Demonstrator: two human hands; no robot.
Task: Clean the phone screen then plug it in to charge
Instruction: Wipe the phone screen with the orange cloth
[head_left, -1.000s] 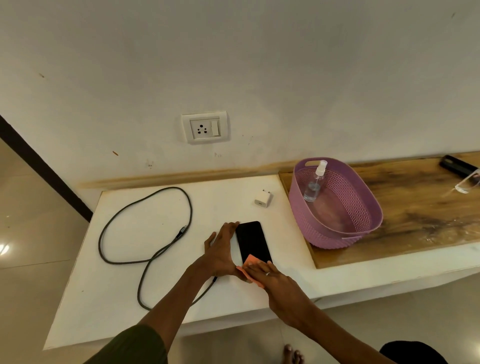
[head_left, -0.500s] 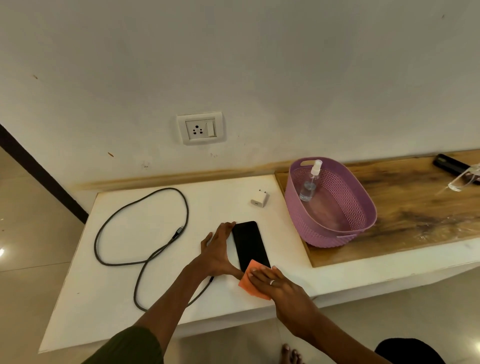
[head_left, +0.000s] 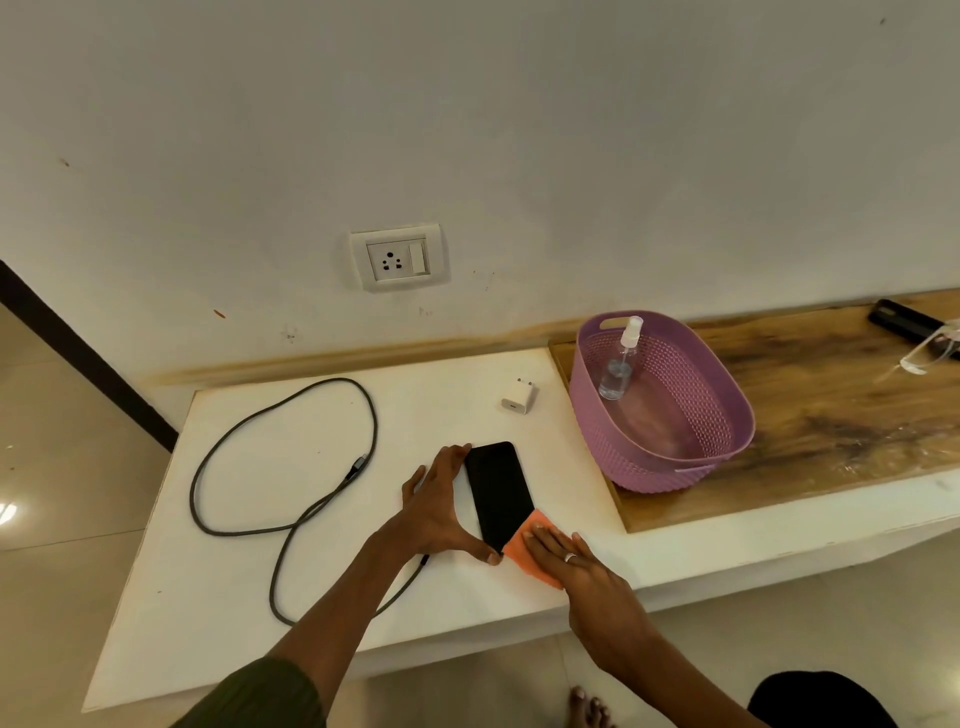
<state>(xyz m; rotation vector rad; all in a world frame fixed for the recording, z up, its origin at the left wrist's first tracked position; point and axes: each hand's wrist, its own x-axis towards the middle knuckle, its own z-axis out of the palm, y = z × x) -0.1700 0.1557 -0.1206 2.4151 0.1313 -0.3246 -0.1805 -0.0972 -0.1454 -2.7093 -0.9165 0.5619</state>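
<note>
A black phone (head_left: 498, 491) lies screen up on the white counter (head_left: 260, 597). My left hand (head_left: 439, 506) braces its left edge, fingers along the side and thumb at the near corner. My right hand (head_left: 566, 564) lies flat on an orange cloth (head_left: 522, 545) that covers the phone's near right corner. A dark charging cable (head_left: 283, 462) loops on the counter to the left, one end passing under my left forearm. A white charger adapter (head_left: 518, 396) rests behind the phone. The wall socket (head_left: 397, 258) sits above the counter.
A purple basket (head_left: 675, 467) with a clear spray bottle (head_left: 619, 361) inside stands on the wooden board (head_left: 831, 415) at the right. A dark object (head_left: 904, 319) and clear glasses (head_left: 930, 348) lie at the far right. My bare foot (head_left: 587, 709) shows below the counter's edge.
My right hand has slid the orange cloth slightly toward me and to the right, off the phone's lower end. My left hand has stayed on the phone's side.
</note>
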